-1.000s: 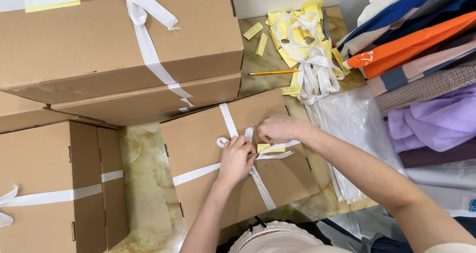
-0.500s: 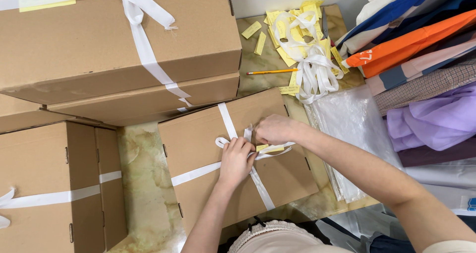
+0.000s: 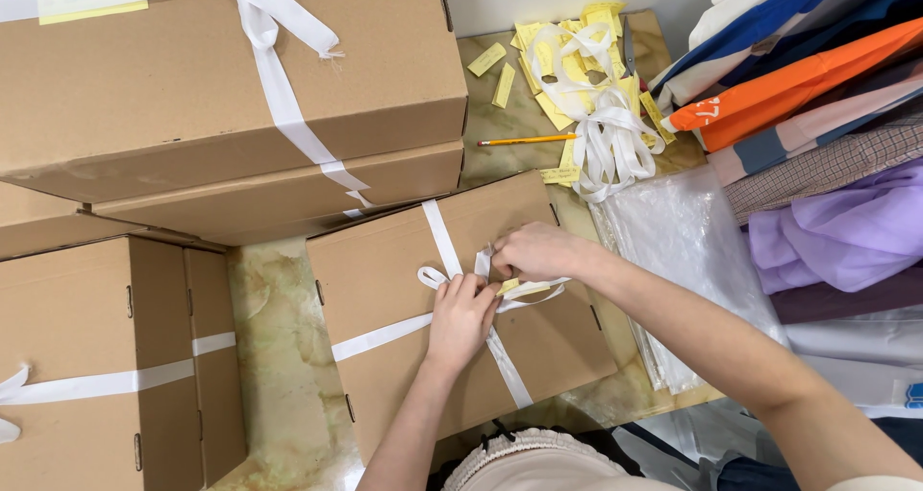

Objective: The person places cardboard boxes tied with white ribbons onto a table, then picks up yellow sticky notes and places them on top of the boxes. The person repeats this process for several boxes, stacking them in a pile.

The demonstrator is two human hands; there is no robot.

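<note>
A brown cardboard box [image 3: 385,279] lies in front of me, wrapped crosswise with white ribbon [image 3: 440,231]. My left hand [image 3: 460,318] rests on the box top and pinches a ribbon loop at the crossing. My right hand [image 3: 536,252] grips the other ribbon end just beside it. A small yellow paper tag [image 3: 524,287] sits under the ribbon near my right hand's fingers.
Larger ribbon-tied boxes [image 3: 221,77] are stacked at the back left, and another box [image 3: 96,347] stands at the left. A pile of yellow tags and loose white ribbon [image 3: 596,116] and a pencil [image 3: 524,141] lie behind. Clear plastic bags [image 3: 683,251] and folded fabrics [image 3: 817,116] fill the right.
Both hands have stayed at the ribbon crossing, with only small finger movements on the loops. The box has not shifted.
</note>
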